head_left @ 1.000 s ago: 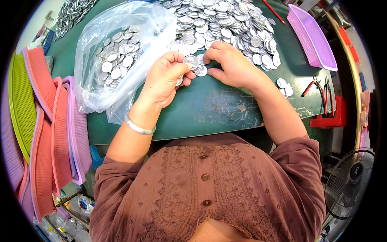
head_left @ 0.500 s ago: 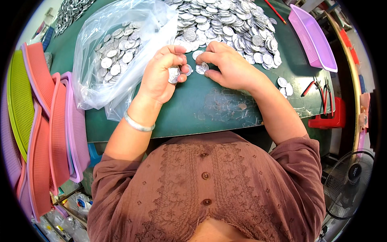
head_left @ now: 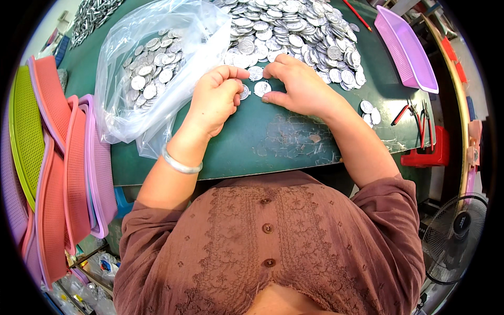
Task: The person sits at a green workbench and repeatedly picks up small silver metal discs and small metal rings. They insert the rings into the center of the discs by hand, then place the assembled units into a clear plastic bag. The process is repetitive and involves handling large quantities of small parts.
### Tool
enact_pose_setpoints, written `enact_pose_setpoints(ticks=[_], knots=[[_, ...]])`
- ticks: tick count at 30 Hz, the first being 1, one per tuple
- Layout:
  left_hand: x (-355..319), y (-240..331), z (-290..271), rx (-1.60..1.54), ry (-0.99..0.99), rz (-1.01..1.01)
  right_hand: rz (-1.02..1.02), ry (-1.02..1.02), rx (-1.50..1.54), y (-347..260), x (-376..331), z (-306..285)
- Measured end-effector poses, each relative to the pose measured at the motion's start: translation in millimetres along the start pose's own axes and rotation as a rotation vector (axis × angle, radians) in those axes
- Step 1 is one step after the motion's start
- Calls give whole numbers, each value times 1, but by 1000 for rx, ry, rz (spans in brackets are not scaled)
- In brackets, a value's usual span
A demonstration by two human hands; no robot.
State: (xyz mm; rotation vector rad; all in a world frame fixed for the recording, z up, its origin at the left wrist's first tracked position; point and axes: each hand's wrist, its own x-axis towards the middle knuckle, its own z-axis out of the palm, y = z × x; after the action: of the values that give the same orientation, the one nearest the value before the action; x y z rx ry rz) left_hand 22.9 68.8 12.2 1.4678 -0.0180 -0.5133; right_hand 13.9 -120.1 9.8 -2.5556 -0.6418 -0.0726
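Observation:
Round silver medals with small loops lie on the green table between my hands. My left hand (head_left: 214,102) is closed, its fingers curled inward and its palm hidden. A medal showed in that palm just before, and I see none dropped. Beside its fingertips lies one medal (head_left: 244,92), partly covered. My right hand (head_left: 299,86) is open, thumb and forefinger apart, beside a medal (head_left: 262,88) lying flat. Another medal (head_left: 255,73) lies just beyond, close to both forefingers. Past the hands rises a large pile of medals (head_left: 294,31).
An open clear plastic bag (head_left: 113,115) with medals stands left. Stacked plastic baskets (head_left: 79,173) crowd the table's left side. A purple basket (head_left: 401,50), red-handled pliers (head_left: 422,126), a red pencil (head_left: 358,14) and a few medals (head_left: 370,111) are right. A fan (head_left: 457,236) stands lower right.
My left hand has turned over, hiding the medal in its palm, and its forefinger now reaches toward the far medal. My right fingers have lifted off the near medal and spread slightly.

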Motion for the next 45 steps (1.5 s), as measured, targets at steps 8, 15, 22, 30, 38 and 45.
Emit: enact_pose_setpoints(ticks=[8, 15, 22, 30, 38, 45], knots=[[4, -11, 4, 259, -26, 133, -38, -72, 44, 3, 5, 2], [1, -8, 6, 218, -64, 97, -43, -22, 45, 5, 5, 3], [2, -9, 5, 425, -62, 175, 26, -116, 279, -6, 6, -5], [0, -2, 5, 131, -43, 65, -261, 127, 52, 21, 8, 0], [2, -3, 0, -70, -107, -11, -204, 67, -98, 10, 7, 0], [4, -3, -3, -241, -116, -40, -159, 93, -49, 12, 6, 5]])
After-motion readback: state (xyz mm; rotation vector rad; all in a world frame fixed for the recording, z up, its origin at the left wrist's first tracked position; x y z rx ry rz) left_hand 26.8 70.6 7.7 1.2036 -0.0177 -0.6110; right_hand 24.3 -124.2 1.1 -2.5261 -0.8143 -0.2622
